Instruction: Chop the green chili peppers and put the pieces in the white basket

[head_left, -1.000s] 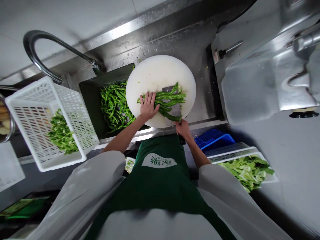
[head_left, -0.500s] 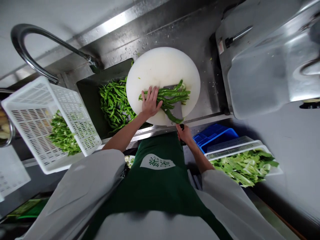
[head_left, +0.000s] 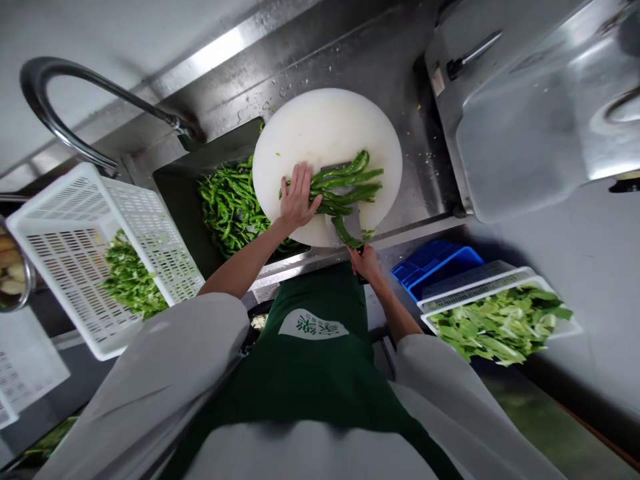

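Note:
Long green peppers (head_left: 353, 180) lie in a bunch across the round white cutting board (head_left: 325, 120). My left hand (head_left: 299, 200) rests flat over their left ends, fingers stretched out and thumb spread. With closed fingers my right hand (head_left: 369, 263) grips the dark handle of a cleaver (head_left: 356, 223) at the board's near edge. The wide blade lies under the peppers, which hide part of it. One curved pepper (head_left: 344, 233) lies over the blade near the handle.
Left of the board, a dark sink basin (head_left: 175, 180) holds many green peppers. Beyond it are a curved faucet (head_left: 100, 73) and a white crate (head_left: 180, 247) with chopped greens. A blue crate (head_left: 435, 267) and leafy greens (head_left: 505, 323) are at right, below a metal machine (head_left: 520, 147).
The view has shifted slightly. My left hand still lies on the peppers. More of the cleaver blade shows near the handle, and the curved pepper there has shifted a little left.

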`<action>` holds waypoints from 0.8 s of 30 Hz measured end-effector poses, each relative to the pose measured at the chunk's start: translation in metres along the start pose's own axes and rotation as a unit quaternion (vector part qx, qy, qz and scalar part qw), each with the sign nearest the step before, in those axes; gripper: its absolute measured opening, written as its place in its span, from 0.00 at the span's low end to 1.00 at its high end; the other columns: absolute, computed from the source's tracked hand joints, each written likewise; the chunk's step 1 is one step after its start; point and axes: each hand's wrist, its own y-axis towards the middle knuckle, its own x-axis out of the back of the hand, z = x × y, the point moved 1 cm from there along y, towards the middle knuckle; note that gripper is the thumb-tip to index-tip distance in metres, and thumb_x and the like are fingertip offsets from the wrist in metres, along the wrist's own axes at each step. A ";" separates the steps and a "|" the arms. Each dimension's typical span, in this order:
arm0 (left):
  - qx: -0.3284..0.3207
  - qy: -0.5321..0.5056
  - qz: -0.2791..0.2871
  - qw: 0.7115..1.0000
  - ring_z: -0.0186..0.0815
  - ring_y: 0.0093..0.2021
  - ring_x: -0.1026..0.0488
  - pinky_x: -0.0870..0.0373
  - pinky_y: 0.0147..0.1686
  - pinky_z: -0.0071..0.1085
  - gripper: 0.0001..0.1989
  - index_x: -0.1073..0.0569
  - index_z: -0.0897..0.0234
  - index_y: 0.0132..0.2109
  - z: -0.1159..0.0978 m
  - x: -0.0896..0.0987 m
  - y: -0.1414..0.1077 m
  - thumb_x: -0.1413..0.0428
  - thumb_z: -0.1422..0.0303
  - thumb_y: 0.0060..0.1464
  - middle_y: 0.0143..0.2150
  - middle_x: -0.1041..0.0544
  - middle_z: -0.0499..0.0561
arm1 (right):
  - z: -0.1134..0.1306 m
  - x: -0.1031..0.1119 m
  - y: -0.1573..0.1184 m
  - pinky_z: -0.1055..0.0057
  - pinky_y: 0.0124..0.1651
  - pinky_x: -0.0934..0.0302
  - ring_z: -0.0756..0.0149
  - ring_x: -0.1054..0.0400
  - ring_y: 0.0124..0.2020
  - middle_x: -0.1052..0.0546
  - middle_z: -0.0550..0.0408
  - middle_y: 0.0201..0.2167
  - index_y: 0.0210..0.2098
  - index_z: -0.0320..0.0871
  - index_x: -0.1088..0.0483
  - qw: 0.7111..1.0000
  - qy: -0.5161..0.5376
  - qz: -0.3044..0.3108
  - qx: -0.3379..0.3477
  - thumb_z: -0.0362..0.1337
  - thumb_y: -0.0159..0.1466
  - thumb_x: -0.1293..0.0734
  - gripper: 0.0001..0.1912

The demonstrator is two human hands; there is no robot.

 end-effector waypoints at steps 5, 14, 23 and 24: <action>-0.011 -0.013 0.015 1.000 0.48 0.78 0.70 0.74 0.74 0.53 0.44 0.54 0.68 0.77 0.004 -0.003 0.002 0.65 0.41 0.66 0.78 0.57 0.57 | 0.009 0.000 0.001 0.68 0.25 0.38 0.64 0.34 0.17 0.32 0.56 0.14 0.28 0.48 0.35 0.999 -0.030 0.003 0.015 0.52 0.69 0.39 0.19; -0.045 -0.034 0.026 0.998 0.47 0.78 0.71 0.72 0.74 0.52 0.45 0.54 0.67 0.77 0.011 0.002 0.006 0.66 0.40 0.65 0.78 0.57 0.56 | 0.017 -0.015 -0.002 0.70 0.22 0.41 0.65 0.36 0.16 0.32 0.58 0.14 0.29 0.48 0.38 1.000 -0.010 0.002 0.015 0.45 0.67 0.39 0.12; -0.017 -0.039 -0.017 0.999 0.46 0.78 0.69 0.72 0.75 0.49 0.46 0.55 0.69 0.77 0.042 0.001 -0.006 0.65 0.41 0.66 0.78 0.59 0.59 | 0.015 -0.039 -0.004 0.72 0.18 0.44 0.67 0.37 0.14 0.35 0.62 0.15 0.30 0.50 0.44 0.997 0.071 0.002 0.014 0.43 0.65 0.38 0.10; -0.021 -0.040 -0.015 0.999 0.45 0.78 0.69 0.72 0.75 0.49 0.46 0.55 0.69 0.77 0.043 0.000 -0.007 0.65 0.41 0.65 0.78 0.59 0.59 | 0.017 -0.041 -0.004 0.72 0.18 0.44 0.67 0.37 0.14 0.34 0.62 0.15 0.30 0.50 0.44 0.998 0.065 -0.002 0.013 0.42 0.65 0.38 0.10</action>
